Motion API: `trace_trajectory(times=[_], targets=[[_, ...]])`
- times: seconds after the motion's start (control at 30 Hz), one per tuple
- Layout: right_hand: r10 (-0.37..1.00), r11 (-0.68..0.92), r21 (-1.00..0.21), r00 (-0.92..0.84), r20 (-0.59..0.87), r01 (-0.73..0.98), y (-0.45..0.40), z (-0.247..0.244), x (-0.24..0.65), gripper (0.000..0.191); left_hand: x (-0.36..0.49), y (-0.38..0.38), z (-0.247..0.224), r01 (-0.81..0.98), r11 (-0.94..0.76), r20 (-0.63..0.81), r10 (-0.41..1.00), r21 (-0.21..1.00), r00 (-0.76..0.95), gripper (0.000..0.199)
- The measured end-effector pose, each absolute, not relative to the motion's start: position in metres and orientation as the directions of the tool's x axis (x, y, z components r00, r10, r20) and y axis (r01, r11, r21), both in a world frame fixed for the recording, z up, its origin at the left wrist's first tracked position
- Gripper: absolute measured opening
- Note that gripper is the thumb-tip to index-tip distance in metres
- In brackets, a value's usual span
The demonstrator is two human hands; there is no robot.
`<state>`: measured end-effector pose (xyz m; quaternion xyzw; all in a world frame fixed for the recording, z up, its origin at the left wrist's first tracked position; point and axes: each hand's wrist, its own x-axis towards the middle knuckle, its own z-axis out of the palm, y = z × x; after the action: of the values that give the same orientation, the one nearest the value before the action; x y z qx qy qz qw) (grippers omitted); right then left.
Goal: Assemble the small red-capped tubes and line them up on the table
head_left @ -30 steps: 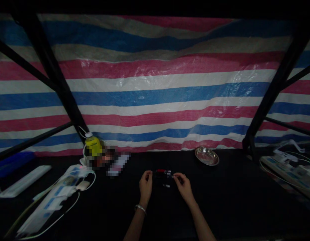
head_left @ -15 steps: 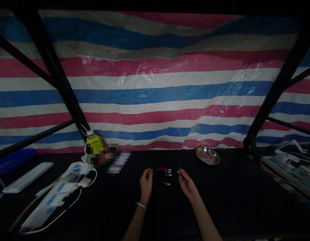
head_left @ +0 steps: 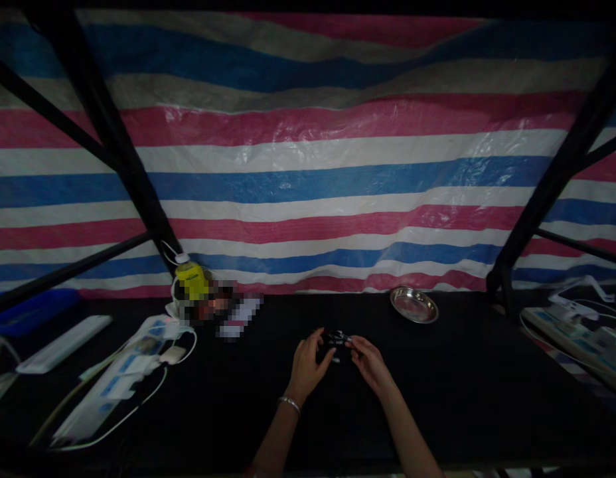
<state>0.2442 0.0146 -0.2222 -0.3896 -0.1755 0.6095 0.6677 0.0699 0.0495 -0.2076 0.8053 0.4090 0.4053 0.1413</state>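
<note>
On the black table, several slim dark pens [head_left: 336, 360] with shiny silver ends lie between my hands; their details are too dark to make out. My left hand [head_left: 307, 368] reaches over the pens from the left, thumb and fingers apart, covering part of them. A bracelet circles that wrist. My right hand [head_left: 370, 362] is closed, its fingertips pinching the silver end of a dark pen [head_left: 344, 337] just above or beside the others. Whether this pen touches the rest, I cannot tell.
A round metal dish [head_left: 414, 305] stands at the back right. To the left are a yellow bottle [head_left: 192, 279], a blurred-out item [head_left: 239, 317] and a white power strip [head_left: 111, 382] with cables. Black frame posts [head_left: 524, 219] and a striped sheet [head_left: 338, 179] close off the back.
My left hand has moved right over the pens and spread its fingers. My right hand has brought its pen leftward to the others. The red pen is now hidden from view.
</note>
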Motion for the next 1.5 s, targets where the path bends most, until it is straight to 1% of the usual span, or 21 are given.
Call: trace_trajectory(times=[0.07,0.17,0.27,0.33,0.4,0.5,0.57,0.63,0.7,0.77,0.83,0.9,0.97,1.03,1.13,1.2,1.33,1.43,1.5], targets=[[0.956,-0.060,-0.755,0.179,-0.231,-0.653,0.013,-0.222,0.243,0.032,0.070,0.049,-0.211,0.578,-0.644,0.564,0.750,0.501,0.345,0.047],[0.971,-0.067,-0.796,0.146,-0.192,-0.602,0.011,-0.221,0.241,0.029,0.071,0.052,-0.216,0.613,-0.689,0.616,0.687,0.386,0.384,0.044],[0.983,-0.049,-0.839,0.121,-0.135,-0.542,0.009,-0.219,0.239,0.029,0.072,0.055,-0.218,0.619,-0.740,0.657,0.607,0.263,0.446,0.033],[0.987,-0.041,-0.850,0.112,-0.117,-0.525,0.009,-0.219,0.239,0.030,0.072,0.056,-0.218,0.623,-0.746,0.655,0.594,0.233,0.467,0.026],[0.986,-0.034,-0.848,0.120,-0.114,-0.528,0.010,-0.220,0.239,0.030,0.071,0.056,-0.217,0.626,-0.741,0.635,0.609,0.241,0.476,0.024],[0.981,-0.004,-0.844,0.160,-0.106,-0.536,0.013,-0.224,0.241,0.031,0.071,0.056,-0.214,0.638,-0.714,0.619,0.648,0.291,0.444,0.025],[0.971,0.048,-0.849,0.224,-0.084,-0.526,0.016,-0.227,0.243,0.034,0.071,0.055,-0.211,0.644,-0.689,0.613,0.677,0.333,0.407,0.024],[0.942,0.134,-0.862,0.333,-0.043,-0.489,0.018,-0.231,0.246,0.039,0.071,0.054,-0.208,0.643,-0.674,0.593,0.699,0.363,0.398,0.024],[0.888,0.215,-0.882,0.460,-0.002,-0.419,0.020,-0.235,0.249,0.044,0.071,0.053,-0.206,0.636,-0.675,0.570,0.708,0.374,0.416,0.023],[0.816,0.263,-0.911,0.577,0.036,-0.316,0.022,-0.240,0.253,0.047,0.072,0.052,-0.204,0.629,-0.682,0.556,0.707,0.374,0.437,0.023],[0.740,0.283,-0.941,0.666,0.091,-0.187,0.021,-0.243,0.256,0.045,0.072,0.051,-0.204,0.627,-0.681,0.545,0.711,0.378,0.444,0.023],[0.675,0.283,-0.958,0.718,0.168,-0.042,0.020,-0.246,0.259,0.041,0.072,0.051,-0.204,0.629,-0.678,0.534,0.716,0.381,0.449,0.022],[0.641,0.244,-0.964,0.728,0.243,0.107,0.018,-0.246,0.261,0.038,0.072,0.051,-0.203,0.631,-0.676,0.522,0.720,0.381,0.457,0.021],[0.648,0.188,-0.951,0.696,0.309,0.247,0.016,-0.246,0.262,0.036,0.072,0.051,-0.202,0.631,-0.677,0.511,0.722,0.380,0.467,0.021],[0.681,0.133,-0.899,0.621,0.388,0.417,0.014,-0.247,0.263,0.034,0.072,0.051,-0.201,0.624,-0.679,0.505,0.722,0.387,0.473,0.021],[0.676,0.092,-0.860,0.603,0.424,0.502,0.014,-0.250,0.264,0.035,0.072,0.051,-0.202,0.617,-0.681,0.508,0.721,0.393,0.472,0.021],[0.664,-0.001,-0.807,0.604,0.441,0.590,0.016,-0.257,0.265,0.036,0.071,0.052,-0.204,0.614,-0.682,0.504,0.722,0.398,0.474,0.022],[0.691,-0.017,-0.801,0.586,0.423,0.598,0.015,-0.257,0.265,0.033,0.071,0.053,-0.205,0.618,-0.682,0.501,0.721,0.390,0.479,0.022],[0.684,-0.009,-0.816,0.599,0.417,0.578,0.013,-0.252,0.263,0.030,0.071,0.053,-0.205,0.618,-0.686,0.510,0.715,0.383,0.477,0.023]])
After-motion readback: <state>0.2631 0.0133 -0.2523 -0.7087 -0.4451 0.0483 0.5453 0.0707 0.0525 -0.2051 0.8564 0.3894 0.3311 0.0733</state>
